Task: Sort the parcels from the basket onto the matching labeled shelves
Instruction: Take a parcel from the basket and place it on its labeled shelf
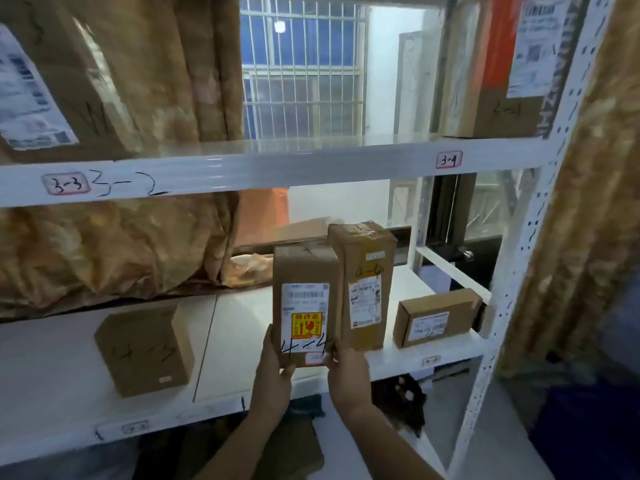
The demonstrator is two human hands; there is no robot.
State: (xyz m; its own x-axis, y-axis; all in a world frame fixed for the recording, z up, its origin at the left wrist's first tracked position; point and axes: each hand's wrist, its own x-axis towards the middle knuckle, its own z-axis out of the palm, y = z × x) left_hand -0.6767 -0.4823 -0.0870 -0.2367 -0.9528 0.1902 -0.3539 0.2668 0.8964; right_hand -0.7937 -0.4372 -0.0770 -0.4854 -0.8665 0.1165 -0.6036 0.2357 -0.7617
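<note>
White rack (530,244) fills the view, w/ two shelves showing: upper one (277,168) tagged 3-3, 3-2 and 3-4, lower one (52,393) at approx 7 o'clock. Big brown-paper bundle (104,251) sits at 9 o'clock on the lower shelf, a large carton (86,81) above it at 10 o'clock. Next in size, tall box (367,282) marked 4-4 stands upright just right of centre. The held parcel (304,306), also inked 4-4, is upright just beside it on its 9 o'clock side, touching or nearly so, its base at the shelf's front lip; can't tell if it bears on the shelf yet. Box marked 4-3 (145,348) stands well apart at 8 o'clock; small flat box (436,317) lies at 4 o'clock. Left hand (273,372) grips the parcel's lower left corner, right hand (346,365) grips the lower right, fingers curled round the edges. Basket isn't in view. Step in hand looks like placing: number matches the neighbour box, so the bay seems right, tho the shelf tag (430,360) is too small to read. Next move prob. needs a push back toward 12 o'clock till the base sits fully on the shelf, parcel kept upright w/out knocking the tall box, then both hands let go.
</note>
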